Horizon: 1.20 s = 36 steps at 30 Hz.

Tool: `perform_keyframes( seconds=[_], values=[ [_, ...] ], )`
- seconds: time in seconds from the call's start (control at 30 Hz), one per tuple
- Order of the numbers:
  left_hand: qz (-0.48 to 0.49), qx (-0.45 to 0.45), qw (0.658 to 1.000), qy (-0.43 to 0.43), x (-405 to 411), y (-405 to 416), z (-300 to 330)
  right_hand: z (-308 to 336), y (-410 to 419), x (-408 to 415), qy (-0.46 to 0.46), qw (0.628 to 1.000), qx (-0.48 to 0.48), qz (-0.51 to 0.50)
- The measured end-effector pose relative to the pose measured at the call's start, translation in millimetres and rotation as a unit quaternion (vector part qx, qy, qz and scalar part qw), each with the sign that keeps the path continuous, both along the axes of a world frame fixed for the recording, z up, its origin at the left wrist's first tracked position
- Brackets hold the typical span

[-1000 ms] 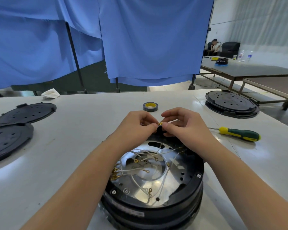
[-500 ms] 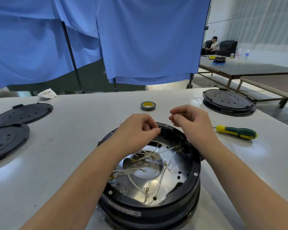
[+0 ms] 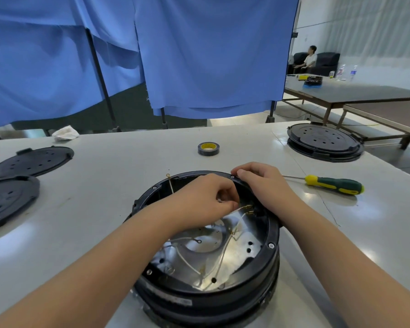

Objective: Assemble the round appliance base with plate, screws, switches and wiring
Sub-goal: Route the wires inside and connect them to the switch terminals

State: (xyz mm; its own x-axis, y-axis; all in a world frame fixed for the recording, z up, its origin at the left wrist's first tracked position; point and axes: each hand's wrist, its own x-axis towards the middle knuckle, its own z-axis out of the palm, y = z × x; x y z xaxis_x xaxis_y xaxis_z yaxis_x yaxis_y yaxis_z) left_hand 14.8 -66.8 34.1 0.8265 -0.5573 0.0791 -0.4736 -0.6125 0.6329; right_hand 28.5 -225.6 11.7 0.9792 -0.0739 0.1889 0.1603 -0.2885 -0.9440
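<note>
Head view: round black appliance base (image 3: 206, 287) sits on the pale table (image 3: 118, 176), directly under both hands. Left hand (image 3: 206, 200) curled over the open interior, fingertips pinching a thin white wire (image 3: 240, 209). Right hand (image 3: 263, 183) curled over the far rim, gripping it.

One camera only, worn on my head, looking forward and down across the pale grey worktable (image 3: 109, 190). It sits close over the round black appliance base with its shiny metal plate (image 3: 271, 233), which fills the lower middle. Beyond that base the view reaches the hanging blue cloth screens (image 3: 211, 55); right of it, a far room.
</note>
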Motion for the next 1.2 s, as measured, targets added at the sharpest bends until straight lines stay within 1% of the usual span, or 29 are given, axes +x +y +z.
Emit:
perform_keyframes(
  seconds=[0.17, 0.33, 0.47, 0.53, 0.63, 0.97, 1.2],
  values=[
    [0.002, -0.04, 0.998, 0.038, 1.8, -3.3, -3.5, -0.8, -0.1, 1.4, 0.001, 1.0, -0.004, 0.002],
    [0.001, -0.04, 0.997, 0.063, 0.6, -5.5, -3.5, -1.2, -0.8, 2.5, -0.002, 1.0, -0.001, 0.003],
    [0.01, -0.067, 0.993, 0.1, 2.2, -6.3, -3.7, -1.6, -0.2, 2.8, 0.002, 1.0, 0.0, 0.003],
    [0.008, -0.066, 0.992, 0.111, 1.8, -6.5, -4.4, -1.4, -0.3, 2.5, 0.002, 1.0, -0.003, 0.002],
    [0.006, -0.056, 0.992, 0.116, 1.1, -5.8, -5.7, -1.6, -1.2, 2.4, 0.003, 1.0, -0.009, 0.004],
    [0.001, -0.084, 0.99, 0.116, -2.5, -4.3, -6.7, -2.4, -0.8, 3.1, 0.005, 1.0, -0.003, 0.005],
    [0.008, -0.085, 0.99, 0.114, -3.1, -5.8, -7.5, -1.5, -0.8, 3.0, 0.008, 1.0, -0.009, 0.003]
  ],
)
